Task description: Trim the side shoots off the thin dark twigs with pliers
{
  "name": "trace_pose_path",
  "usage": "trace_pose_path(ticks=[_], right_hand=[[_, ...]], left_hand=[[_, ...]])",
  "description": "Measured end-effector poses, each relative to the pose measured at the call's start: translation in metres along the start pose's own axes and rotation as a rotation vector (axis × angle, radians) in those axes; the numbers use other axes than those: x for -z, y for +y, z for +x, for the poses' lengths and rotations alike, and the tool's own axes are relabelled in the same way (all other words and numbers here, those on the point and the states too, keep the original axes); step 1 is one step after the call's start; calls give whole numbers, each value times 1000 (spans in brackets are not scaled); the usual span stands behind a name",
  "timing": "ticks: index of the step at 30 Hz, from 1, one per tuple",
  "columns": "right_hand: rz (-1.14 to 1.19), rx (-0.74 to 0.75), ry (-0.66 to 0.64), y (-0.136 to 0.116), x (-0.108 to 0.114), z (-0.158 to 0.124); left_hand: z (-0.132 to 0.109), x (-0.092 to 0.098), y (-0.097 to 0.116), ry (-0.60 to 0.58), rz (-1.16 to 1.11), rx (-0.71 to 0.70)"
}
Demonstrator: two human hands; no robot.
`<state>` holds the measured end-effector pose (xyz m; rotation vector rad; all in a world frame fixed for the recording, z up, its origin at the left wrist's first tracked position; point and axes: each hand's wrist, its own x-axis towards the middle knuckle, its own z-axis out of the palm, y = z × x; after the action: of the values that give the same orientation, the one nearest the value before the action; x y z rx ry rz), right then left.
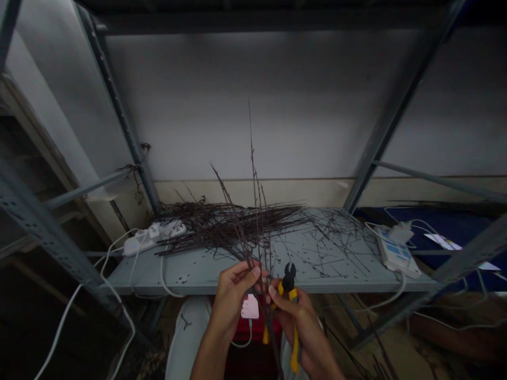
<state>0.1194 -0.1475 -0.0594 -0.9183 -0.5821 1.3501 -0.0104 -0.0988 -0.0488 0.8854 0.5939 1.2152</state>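
From here the work looks partway: clippings (pixel 336 237) litter the shelf's (pixel 198 270) right side, while a thick heap of twigs (pixel 198 229) lies beyond. The left hand (pixel 233 290) pinches several upright twigs (pixel 256 203) between thumb and fingers; the right hand (pixel 299 311), fingertips just beside them, grips yellow-handled diagonal cutters (pixel 292 294).

"How's the light?"
"Dim. The wall (pixel 257 116) is palest across its middle, darkening toward the top; the lower left corner sinks nearly to black."
"And sharpness?"
"Soft. Piled twigs (pixel 222 227) blur together, and the shelf posts (pixel 401 111) splay outward, wide-angle fashion."
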Motion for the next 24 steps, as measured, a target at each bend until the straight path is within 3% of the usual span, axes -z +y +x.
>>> trace_pose_path(ticks=[6, 10, 13, 18, 21, 24], right_hand=[[35, -51, 8, 5, 6, -8], [71, -44, 113, 18, 21, -14], [144, -43, 204, 39, 52, -17], [180, -89, 234, 62, 112, -43], [-126, -8, 341, 43, 123, -62], [-771, 258, 405, 3, 118, -64]], left_hand=[[-3, 0, -7, -35, 8, 86], [-6, 1, -12, -60, 40, 143], [-9, -1, -20, -53, 98, 184], [-14, -11, -32, -121, 141, 254], [-17, -17, -35, -157, 138, 288], [-21, -22, -34, -192, 118, 312]])
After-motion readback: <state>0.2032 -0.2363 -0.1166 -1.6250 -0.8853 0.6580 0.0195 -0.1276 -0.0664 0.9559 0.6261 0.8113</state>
